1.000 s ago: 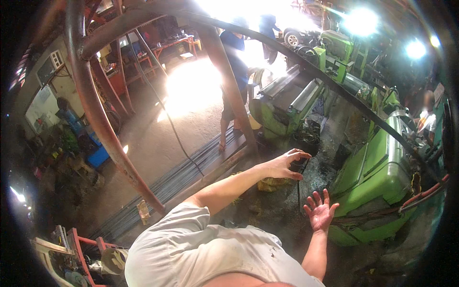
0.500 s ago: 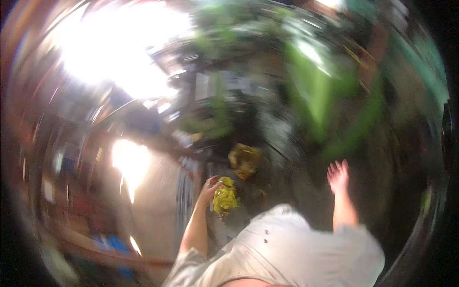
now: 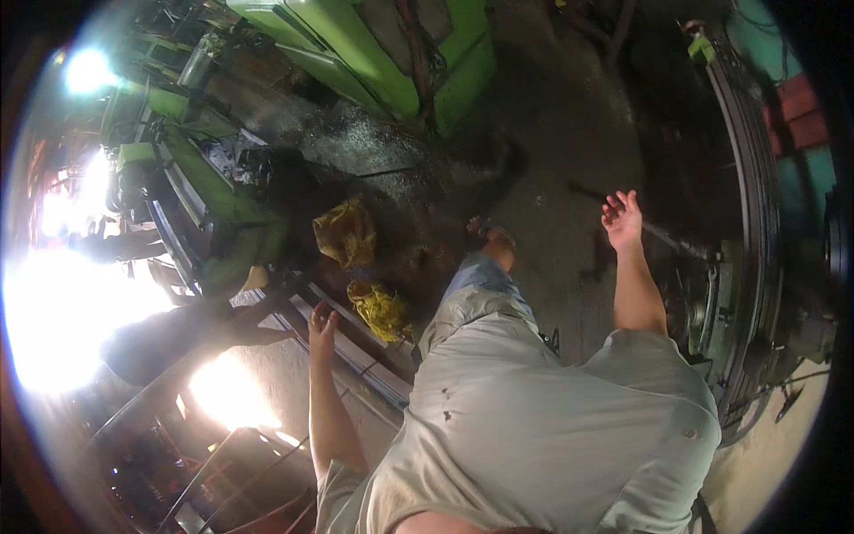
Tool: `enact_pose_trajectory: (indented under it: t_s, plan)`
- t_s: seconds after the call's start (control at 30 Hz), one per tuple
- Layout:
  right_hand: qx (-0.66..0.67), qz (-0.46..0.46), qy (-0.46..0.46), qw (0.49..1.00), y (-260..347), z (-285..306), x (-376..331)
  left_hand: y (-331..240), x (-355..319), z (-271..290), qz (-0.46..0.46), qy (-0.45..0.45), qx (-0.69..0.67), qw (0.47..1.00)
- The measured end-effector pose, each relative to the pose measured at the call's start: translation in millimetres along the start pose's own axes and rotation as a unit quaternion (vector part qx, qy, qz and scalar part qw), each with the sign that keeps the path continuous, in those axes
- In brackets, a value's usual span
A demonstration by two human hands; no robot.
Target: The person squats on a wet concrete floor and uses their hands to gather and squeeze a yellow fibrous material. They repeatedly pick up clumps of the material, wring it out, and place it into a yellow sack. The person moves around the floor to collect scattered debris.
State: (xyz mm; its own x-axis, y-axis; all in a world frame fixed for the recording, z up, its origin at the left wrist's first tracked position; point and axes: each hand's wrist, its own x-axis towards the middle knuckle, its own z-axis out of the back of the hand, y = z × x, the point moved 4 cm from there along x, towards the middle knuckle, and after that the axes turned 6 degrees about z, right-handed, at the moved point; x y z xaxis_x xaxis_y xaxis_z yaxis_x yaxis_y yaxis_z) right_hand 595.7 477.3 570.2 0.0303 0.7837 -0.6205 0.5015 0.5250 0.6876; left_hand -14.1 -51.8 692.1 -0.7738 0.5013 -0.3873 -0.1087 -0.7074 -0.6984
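My left hand (image 3: pixel 322 324) is held out in the air, fingers apart and nothing in it. Closest to it in the picture is a crumpled bright yellow bundle (image 3: pixel 381 311), perhaps plastic or cloth, which lies low down and apart from the hand. Just beyond that sits a dull yellow sack-like thing (image 3: pixel 345 233). Out to the right, my right hand (image 3: pixel 623 219) is raised with its fingers loosely curled and spread, holding nothing. Dark floor shows behind it, along with a thin bar (image 3: pixel 663 236).
A large green machine cabinet (image 3: pixel 382 62) stands ahead, with another green machine (image 3: pixel 236 209) at the left. Long metal rails (image 3: pixel 747 178) run along the right side. My foot (image 3: pixel 492 233) is on the dark, stained floor (image 3: pixel 560 178). Metal bars (image 3: pixel 356 365) lie below my left hand.
My view has swung to the right, so the green cabinet and yellow things have shifted left in the picture. The blur is gone. Both hands stay raised and empty.
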Motion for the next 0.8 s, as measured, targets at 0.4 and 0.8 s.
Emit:
enact_pose_trajectory:
  t_s: [0.4, 0.8]
  plan:
    - [0.064, 0.065, 0.075, 0.993, 76.5, 5.0, -66.9, 25.6, -4.3, -15.7, -0.063, -0.02, 0.174, 0.983]
    - [-0.084, -0.027, 0.25, 0.964, 49.6, -235.9, 9.6, 15.9, -16.0, -7.2, 0.095, -0.2, 0.12, 0.968]
